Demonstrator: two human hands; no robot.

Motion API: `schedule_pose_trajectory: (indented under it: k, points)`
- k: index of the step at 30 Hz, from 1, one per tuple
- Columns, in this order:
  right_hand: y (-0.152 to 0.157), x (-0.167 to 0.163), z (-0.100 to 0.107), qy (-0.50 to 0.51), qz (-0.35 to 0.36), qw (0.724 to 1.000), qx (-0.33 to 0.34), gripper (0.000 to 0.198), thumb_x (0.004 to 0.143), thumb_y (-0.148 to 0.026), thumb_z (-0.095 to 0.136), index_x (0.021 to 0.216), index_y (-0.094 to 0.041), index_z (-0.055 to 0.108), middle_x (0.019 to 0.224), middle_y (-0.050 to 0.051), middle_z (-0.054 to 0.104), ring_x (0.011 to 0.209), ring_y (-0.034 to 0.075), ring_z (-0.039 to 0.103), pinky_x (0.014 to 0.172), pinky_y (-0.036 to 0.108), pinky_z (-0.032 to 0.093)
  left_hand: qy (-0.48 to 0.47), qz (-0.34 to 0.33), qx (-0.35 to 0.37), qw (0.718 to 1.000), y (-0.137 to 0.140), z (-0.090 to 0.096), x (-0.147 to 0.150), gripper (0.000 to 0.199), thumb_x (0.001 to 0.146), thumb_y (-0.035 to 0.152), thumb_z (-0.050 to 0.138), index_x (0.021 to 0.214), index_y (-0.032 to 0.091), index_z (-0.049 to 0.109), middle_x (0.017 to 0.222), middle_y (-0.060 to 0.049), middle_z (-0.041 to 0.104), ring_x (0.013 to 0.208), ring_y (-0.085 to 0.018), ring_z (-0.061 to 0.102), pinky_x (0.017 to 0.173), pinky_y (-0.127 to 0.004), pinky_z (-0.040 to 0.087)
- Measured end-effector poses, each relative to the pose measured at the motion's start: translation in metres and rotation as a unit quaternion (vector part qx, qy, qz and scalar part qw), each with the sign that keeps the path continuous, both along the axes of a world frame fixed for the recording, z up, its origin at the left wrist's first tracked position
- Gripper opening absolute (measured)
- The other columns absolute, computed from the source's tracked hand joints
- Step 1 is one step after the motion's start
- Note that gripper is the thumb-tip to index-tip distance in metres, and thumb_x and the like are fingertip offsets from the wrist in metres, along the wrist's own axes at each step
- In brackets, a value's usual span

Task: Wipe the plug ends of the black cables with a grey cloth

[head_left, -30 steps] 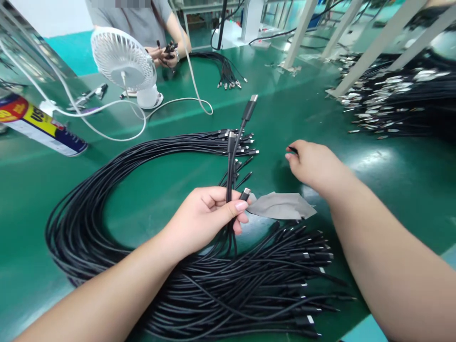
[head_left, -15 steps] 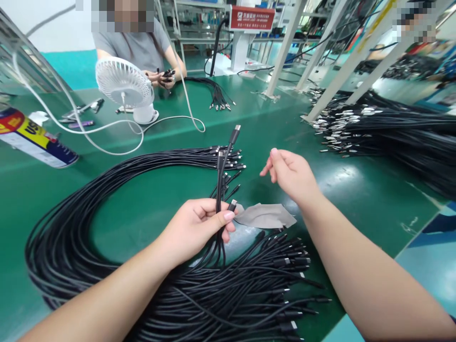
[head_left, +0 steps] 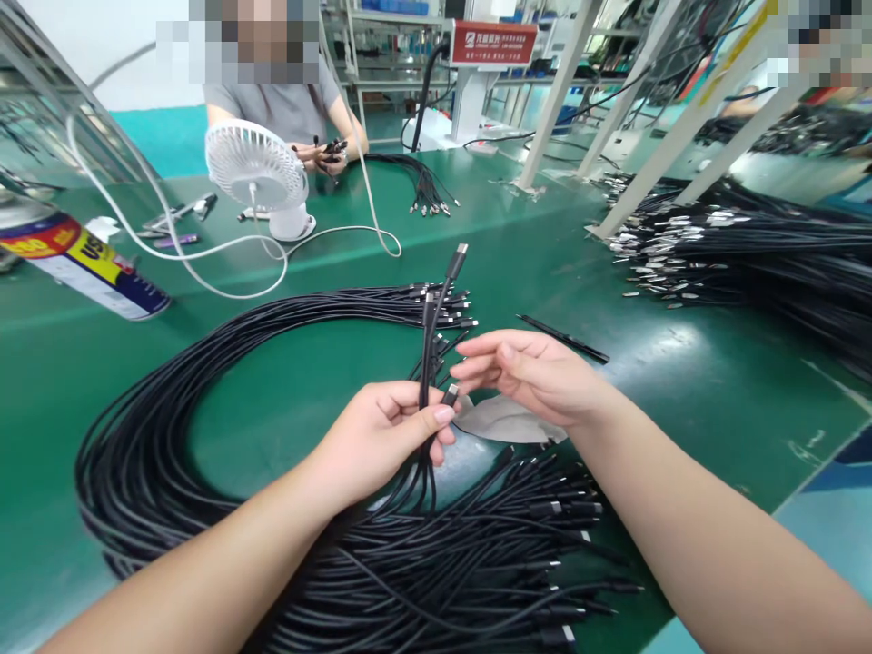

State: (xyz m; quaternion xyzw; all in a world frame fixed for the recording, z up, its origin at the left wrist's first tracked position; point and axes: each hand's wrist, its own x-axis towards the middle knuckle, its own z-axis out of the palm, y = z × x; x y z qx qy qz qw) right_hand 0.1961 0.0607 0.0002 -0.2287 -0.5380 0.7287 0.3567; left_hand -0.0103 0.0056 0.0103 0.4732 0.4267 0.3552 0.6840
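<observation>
The looped cable bundle (head_left: 129, 427) lies on the near part of the green surface (head_left: 279, 391), plugs (head_left: 569, 634) toward the right edge, presumably for easy access. Above it, the left hand (head_left: 395, 436) closes thumb and fingers around several held cables (head_left: 428, 354), ends upward, likely to keep the connectors exposed. The right hand (head_left: 538, 377), fingers loosely parted and gripping nothing visible, is just beside them, partly covering the gray cloth (head_left: 504, 424). Beyond, a thin black tool (head_left: 564, 340) lies toward the right edge, apparently set aside. A white fan (head_left: 255, 168) stands near the far edge.
</observation>
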Motion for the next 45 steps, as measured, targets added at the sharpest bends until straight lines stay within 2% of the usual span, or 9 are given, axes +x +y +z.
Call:
schedule_pose_trajectory:
  k: [9,16,20,24,27,32,39,42,45]
  points:
    - [-0.004,-0.007,0.002,0.002,-0.030,0.998,-0.054,0.026,0.080,-0.039,0.074,0.100,-0.022,0.070,0.076,-0.001,0.071,0.070,0.012,0.066,0.076,0.031,0.054,-0.018,0.005,0.007,1.000,0.000,-0.001,0.000,0.026,0.075,0.036,0.077,0.074,0.012,0.068,0.062,0.000,0.065,0.051,-0.009,0.057,0.056,-0.022,0.049]
    - [0.007,-0.006,0.004,-0.133,-0.245,0.960,0.024,0.026,0.079,-0.037,0.072,0.096,-0.018,0.068,0.044,-0.012,0.037,0.044,0.008,0.036,0.062,0.029,0.049,-0.018,0.010,0.001,1.000,-0.001,0.000,0.001,0.027,0.075,0.038,0.078,0.080,0.013,0.071,0.063,-0.001,0.065,0.051,-0.009,0.056,0.057,-0.024,0.050]
    - [0.022,0.007,-0.005,-0.211,-0.377,0.894,0.121,0.046,0.069,-0.035,0.079,0.111,-0.020,0.066,0.083,0.002,0.069,0.079,0.018,0.064,0.082,0.037,0.052,-0.021,0.011,0.003,1.000,-0.001,-0.001,0.001,0.027,0.074,0.039,0.078,0.074,0.013,0.069,0.064,-0.001,0.065,0.051,-0.009,0.056,0.057,-0.024,0.050]
    - [0.032,0.017,-0.015,-0.243,-0.417,0.862,0.155,0.066,0.077,-0.043,0.072,0.136,-0.022,0.050,0.124,0.014,0.065,0.112,0.026,0.064,0.093,0.045,0.050,-0.026,0.010,0.000,1.000,0.000,-0.002,0.001,0.026,0.075,0.037,0.078,0.074,0.013,0.069,0.064,-0.001,0.065,0.051,-0.008,0.056,0.058,-0.023,0.050]
    - [0.032,0.019,-0.015,-0.290,-0.387,0.861,0.159,0.063,0.086,-0.049,0.060,0.137,-0.014,0.049,0.107,0.016,0.071,0.106,0.027,0.068,0.091,0.046,0.052,-0.027,0.007,0.000,1.000,0.000,-0.002,0.001,0.026,0.075,0.037,0.078,0.074,0.013,0.069,0.064,0.000,0.065,0.051,-0.008,0.056,0.057,-0.022,0.050]
    - [0.015,0.013,-0.001,-0.378,-0.288,0.829,0.294,0.073,0.078,-0.042,0.070,0.143,-0.027,0.041,0.138,0.014,0.054,0.123,0.029,0.056,0.089,0.044,0.052,-0.017,0.013,0.004,1.000,-0.001,-0.001,0.001,0.028,0.075,0.039,0.078,0.080,0.013,0.070,0.062,0.000,0.064,0.051,-0.009,0.055,0.057,-0.023,0.050]
    - [-0.008,0.002,0.005,-0.524,0.056,0.794,0.304,0.015,0.068,-0.026,0.077,0.076,-0.019,0.066,0.075,0.002,0.064,0.067,0.016,0.059,0.059,0.026,0.044,-0.011,0.023,0.006,1.000,0.000,-0.002,0.000,0.030,0.072,0.041,0.080,0.075,0.013,0.069,0.065,-0.001,0.066,0.052,-0.010,0.056,0.059,-0.024,0.049]
    - [-0.005,-0.001,0.003,-0.522,0.052,0.783,0.335,0.007,0.078,-0.015,0.065,0.072,-0.018,0.065,0.076,0.002,0.063,0.069,0.014,0.056,0.061,0.025,0.041,-0.015,0.020,0.003,1.000,0.000,-0.003,-0.001,0.026,0.075,0.038,0.078,0.077,0.013,0.069,0.067,-0.001,0.067,0.054,-0.009,0.058,0.060,-0.024,0.049]
    - [-0.003,-0.002,0.010,-0.472,-0.036,0.823,0.314,0.018,0.087,-0.019,0.056,0.071,-0.018,0.064,0.065,0.000,0.061,0.061,0.013,0.053,0.057,0.025,0.039,-0.016,0.015,0.000,1.000,0.000,-0.004,-0.001,0.024,0.077,0.035,0.076,0.079,0.013,0.069,0.067,-0.001,0.066,0.055,-0.010,0.059,0.061,-0.023,0.050]
